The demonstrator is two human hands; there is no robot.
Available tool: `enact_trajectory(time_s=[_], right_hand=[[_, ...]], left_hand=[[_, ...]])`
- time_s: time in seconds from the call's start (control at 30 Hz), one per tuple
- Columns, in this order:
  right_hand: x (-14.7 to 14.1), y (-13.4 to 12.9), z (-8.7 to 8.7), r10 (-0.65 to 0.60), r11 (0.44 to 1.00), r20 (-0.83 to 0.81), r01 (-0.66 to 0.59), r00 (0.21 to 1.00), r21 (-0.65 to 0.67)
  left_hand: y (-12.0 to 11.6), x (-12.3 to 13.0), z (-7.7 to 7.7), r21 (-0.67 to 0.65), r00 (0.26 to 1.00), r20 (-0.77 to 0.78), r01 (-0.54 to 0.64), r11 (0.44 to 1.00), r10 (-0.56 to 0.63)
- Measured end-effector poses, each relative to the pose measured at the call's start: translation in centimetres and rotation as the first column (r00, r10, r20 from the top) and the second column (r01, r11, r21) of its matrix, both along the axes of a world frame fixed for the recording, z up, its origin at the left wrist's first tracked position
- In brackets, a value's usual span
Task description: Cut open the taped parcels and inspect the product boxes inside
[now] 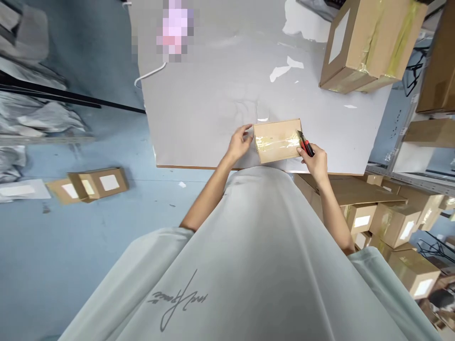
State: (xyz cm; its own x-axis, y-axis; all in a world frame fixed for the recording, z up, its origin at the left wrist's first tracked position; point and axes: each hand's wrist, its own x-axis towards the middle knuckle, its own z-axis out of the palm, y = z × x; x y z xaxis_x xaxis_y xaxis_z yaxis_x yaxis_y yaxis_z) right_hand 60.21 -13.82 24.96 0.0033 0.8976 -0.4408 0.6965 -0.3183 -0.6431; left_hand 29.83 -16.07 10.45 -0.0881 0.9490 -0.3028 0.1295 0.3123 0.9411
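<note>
A small cardboard box [279, 130] with shiny clear tape across its top lies near the front edge of the grey table [199, 104]. At its left end is my left hand [241, 143], fingers apart and curved, the fingertips at the box's corner. My right hand [315, 161] is closed around a red and black box cutter [307, 145]. The cutter's tip is over the box's right end, by the tape, and my right thumb is at the box's lower right corner.
A large taped carton [366, 47] stands at the table's back right. Paper scraps [280, 72] and a white cable [151, 76] lie on the table. Several cartons [394, 222] are stacked below right. An opened box [106, 183] is on the blue floor at left.
</note>
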Motion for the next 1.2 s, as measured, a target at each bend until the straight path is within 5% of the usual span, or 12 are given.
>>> enact_trajectory(time_s=[0.17,0.27,0.4,0.53,1.2], right_hand=[[-2.1,-1.4,1.8,0.025,0.974,0.328,-0.097,0.944,0.204],[-4.2,-2.6,3.6,0.105,0.967,0.287,-0.165,0.952,0.196],[-8.8,-4.0,5.2,0.339,0.940,0.160,-0.340,0.927,-0.022],[-12.8,-4.1,5.6,0.443,0.896,0.264,-0.413,0.857,-0.165],[-19.4,-3.6,7.1,0.484,0.871,0.517,-0.331,0.706,-0.364]], left_hand=[[2.0,-1.6,6.4,0.056,0.997,-0.071,0.003,0.998,0.001],[2.9,-1.8,8.2,0.061,0.996,-0.069,0.057,0.996,-0.053],[3.4,-2.4,7.5,0.068,0.996,0.015,0.083,0.994,-0.084],[3.4,-2.7,6.6,0.094,0.993,0.081,0.082,0.992,-0.090],[2.6,-1.5,6.2,0.103,0.996,0.062,0.051,0.993,-0.057]])
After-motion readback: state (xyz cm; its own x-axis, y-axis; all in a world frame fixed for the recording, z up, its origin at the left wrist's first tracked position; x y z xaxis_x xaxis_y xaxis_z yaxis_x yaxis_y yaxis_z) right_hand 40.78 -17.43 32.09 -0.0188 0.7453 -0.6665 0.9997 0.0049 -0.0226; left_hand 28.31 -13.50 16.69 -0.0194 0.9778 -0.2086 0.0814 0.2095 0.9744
